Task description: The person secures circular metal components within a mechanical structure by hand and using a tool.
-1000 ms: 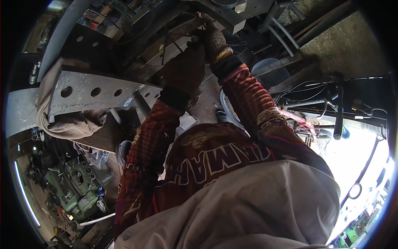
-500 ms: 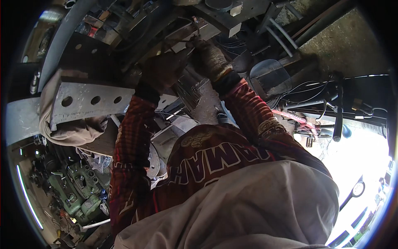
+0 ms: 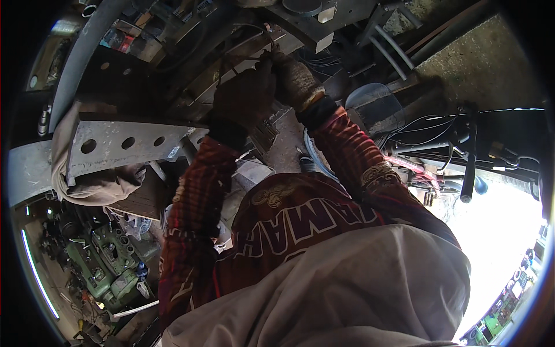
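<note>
Now the left hand (image 3: 247, 95) is back close to the right hand (image 3: 289, 81), after sitting farther out to the left half a second ago; the right hand is in nearly the same spot. The left sleeve (image 3: 199, 188) has swung inward with it, and the loose strips (image 3: 263, 136) below the hands show less than they did then. With that, the handling seems gathered at one place again, both hands sharing it rather than one working off to the side. The hands meet or nearly meet at the fingertips; shadow hides whether they touch, and I cannot tell how firmly either set of fingers is closed. The thing they are nearest to, a thin rod (image 3: 248, 57), lies just beyond the left hand and runs toward the right fingertips, though whether it is gripped or merely beside them is unclear. A curved wire (image 3: 272, 39) rises just above the right fingers, in front of a grey bar (image 3: 289, 41). The steel block (image 3: 315, 33) stands near, up and to the right, while the holed plate (image 3: 128, 143) and the cloth (image 3: 98, 188) bunched around its end lie well apart, to the left.
</note>
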`<state>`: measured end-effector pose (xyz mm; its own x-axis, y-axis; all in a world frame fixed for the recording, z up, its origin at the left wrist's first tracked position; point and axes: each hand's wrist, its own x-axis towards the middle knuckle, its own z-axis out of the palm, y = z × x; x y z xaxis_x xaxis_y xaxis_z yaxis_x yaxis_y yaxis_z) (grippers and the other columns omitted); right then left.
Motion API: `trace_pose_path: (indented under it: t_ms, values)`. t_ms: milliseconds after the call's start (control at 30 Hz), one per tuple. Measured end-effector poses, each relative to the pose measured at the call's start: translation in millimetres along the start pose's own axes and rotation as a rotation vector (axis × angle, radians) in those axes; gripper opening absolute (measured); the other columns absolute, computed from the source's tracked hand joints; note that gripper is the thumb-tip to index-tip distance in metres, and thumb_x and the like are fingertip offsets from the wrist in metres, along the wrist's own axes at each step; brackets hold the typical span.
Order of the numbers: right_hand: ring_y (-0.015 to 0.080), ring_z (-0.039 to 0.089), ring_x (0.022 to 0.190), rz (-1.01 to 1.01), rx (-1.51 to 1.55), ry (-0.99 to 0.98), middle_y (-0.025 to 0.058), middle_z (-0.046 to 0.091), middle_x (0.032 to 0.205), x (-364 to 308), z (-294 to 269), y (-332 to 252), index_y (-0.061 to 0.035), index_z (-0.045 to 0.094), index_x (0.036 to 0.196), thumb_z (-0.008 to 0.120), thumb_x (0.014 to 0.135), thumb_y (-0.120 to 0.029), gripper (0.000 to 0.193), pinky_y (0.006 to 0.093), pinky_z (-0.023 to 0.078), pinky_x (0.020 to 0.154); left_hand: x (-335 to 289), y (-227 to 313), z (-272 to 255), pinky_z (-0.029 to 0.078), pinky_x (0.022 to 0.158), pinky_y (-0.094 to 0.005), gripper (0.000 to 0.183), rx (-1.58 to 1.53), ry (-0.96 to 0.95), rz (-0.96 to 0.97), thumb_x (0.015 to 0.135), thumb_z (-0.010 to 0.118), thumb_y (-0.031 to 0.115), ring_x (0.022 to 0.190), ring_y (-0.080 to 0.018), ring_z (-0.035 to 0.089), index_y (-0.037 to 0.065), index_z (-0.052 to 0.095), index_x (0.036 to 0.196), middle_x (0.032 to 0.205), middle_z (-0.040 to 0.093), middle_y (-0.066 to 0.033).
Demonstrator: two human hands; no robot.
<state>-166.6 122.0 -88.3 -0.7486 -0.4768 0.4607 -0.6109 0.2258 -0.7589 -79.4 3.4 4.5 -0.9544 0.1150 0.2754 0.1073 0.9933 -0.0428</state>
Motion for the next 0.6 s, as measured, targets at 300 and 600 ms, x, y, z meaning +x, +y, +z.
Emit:
trace_pose_path:
  t_ms: [300,600]
  values:
    - [0.037,0.069,0.094,0.069,-0.146,-0.024,0.0195,0.069,0.102,2,-11,-24,-0.0053,0.06,0.117,0.063,0.09,-0.013,0.027,0.0446,0.055,0.079,2,-24,2,0.055,0.053,-0.043,0.038,0.015,-0.012,0.155,0.099,0.051,0.041,0.061,-0.0247,0.068,0.018,0.059,0.128,0.068,0.066,-0.0051]
    - [0.0312,0.072,0.087,-0.068,-0.392,-0.21,0.0193,0.069,0.101,12,-24,-5,-0.0024,0.063,0.117,0.055,0.1,-0.019,0.025,0.0401,0.059,0.075,-49,-34,-14,0.05,0.06,-0.039,0.041,0.129,0.016,0.268,0.09,0.067,0.029,0.064,-0.0208,0.061,0.025,0.063,0.13,0.073,0.059,-0.0009]
